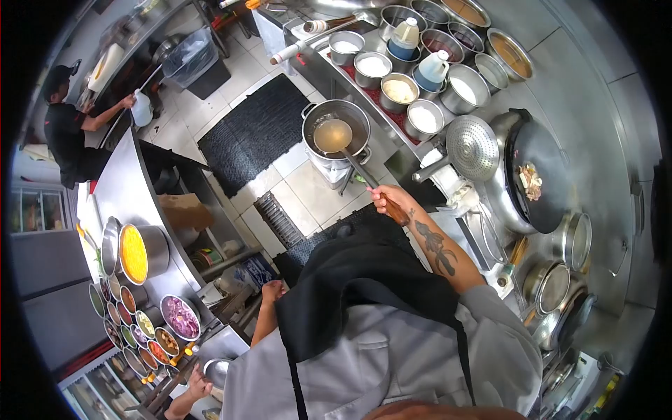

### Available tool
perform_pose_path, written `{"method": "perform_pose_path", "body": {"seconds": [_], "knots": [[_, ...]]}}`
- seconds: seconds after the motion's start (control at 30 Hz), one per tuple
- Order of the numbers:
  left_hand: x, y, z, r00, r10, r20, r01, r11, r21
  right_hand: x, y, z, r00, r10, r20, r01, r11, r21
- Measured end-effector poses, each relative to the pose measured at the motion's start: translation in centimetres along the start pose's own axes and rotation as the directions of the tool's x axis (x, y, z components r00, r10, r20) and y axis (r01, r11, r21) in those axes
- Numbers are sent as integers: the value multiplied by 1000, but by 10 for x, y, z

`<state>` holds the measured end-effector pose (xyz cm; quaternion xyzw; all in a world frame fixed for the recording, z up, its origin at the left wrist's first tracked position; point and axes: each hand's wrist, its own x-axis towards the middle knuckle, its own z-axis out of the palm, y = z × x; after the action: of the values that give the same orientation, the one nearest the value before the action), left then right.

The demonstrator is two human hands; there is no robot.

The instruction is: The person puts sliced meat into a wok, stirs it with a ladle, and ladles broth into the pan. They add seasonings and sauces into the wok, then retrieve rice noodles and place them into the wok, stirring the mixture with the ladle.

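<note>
My right hand (pixel 388 203) is closed around the wooden handle of a long wok ladle (pixel 360 171). The ladle's round bowl is full of cloudy amber liquid and sits over the mouth of a two-handled metal pot (pixel 365 126). Dark liquid shows in that pot, which stands low on a support near the floor. My left hand (pixel 273 291) hangs beside the black apron (pixel 364 273), its fingers curled in and nothing visible in them. To the right, a large black wok (pixel 553 157) contains some pale brown pieces of food. A perforated strainer (pixel 472 145) rests by its rim.
Metal containers of white powders and sauces (pixel 423 117) line the back counter. On the left counter (pixel 168 210) are a pot of yellow food (pixel 134 253), small ingredient tins and chopped onion (pixel 180 317). A co-worker (pixel 66 133) holds a jug; another person's hand (pixel 199 383) shows lower left.
</note>
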<state>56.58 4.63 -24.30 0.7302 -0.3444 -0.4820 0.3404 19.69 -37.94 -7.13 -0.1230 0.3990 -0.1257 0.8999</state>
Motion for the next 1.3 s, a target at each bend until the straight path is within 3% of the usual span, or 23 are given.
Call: {"method": "perform_pose_path", "body": {"seconds": [0.07,0.13,0.3,0.4,0.5,0.6,0.73,0.9,1.17,1.3], "knots": [[11,-28,1,986,160,37,-157,984,-81,-12,2,1,1000,-22,-12,22,1000,1],[18,-27,0,974,215,67,-212,976,-50,-30,0,9,999,-49,-5,49,999,-8],[38,-17,10,997,-32,71,22,990,136,-71,1,29,992,-117,-44,114,991,-71],[41,3,15,997,-68,38,67,998,17,-92,4,34,990,-139,-41,136,989,-65],[42,45,20,968,-250,33,253,962,-102,-115,5,47,987,-146,-64,141,987,-73],[47,73,25,922,-384,43,386,920,-60,-138,6,60,984,-164,-67,159,984,-75],[57,66,29,891,-446,83,452,887,-94,-167,8,70,983,-161,-86,156,986,-60],[65,76,40,879,-465,103,466,885,12,-213,12,78,979,-146,-140,140,989,-53],[98,29,86,877,-462,133,479,866,-144,-327,10,77,967,-177,-185,185,982,28],[97,55,138,886,-431,172,438,899,-8,-395,14,47,950,-243,-198,270,955,124]]}}
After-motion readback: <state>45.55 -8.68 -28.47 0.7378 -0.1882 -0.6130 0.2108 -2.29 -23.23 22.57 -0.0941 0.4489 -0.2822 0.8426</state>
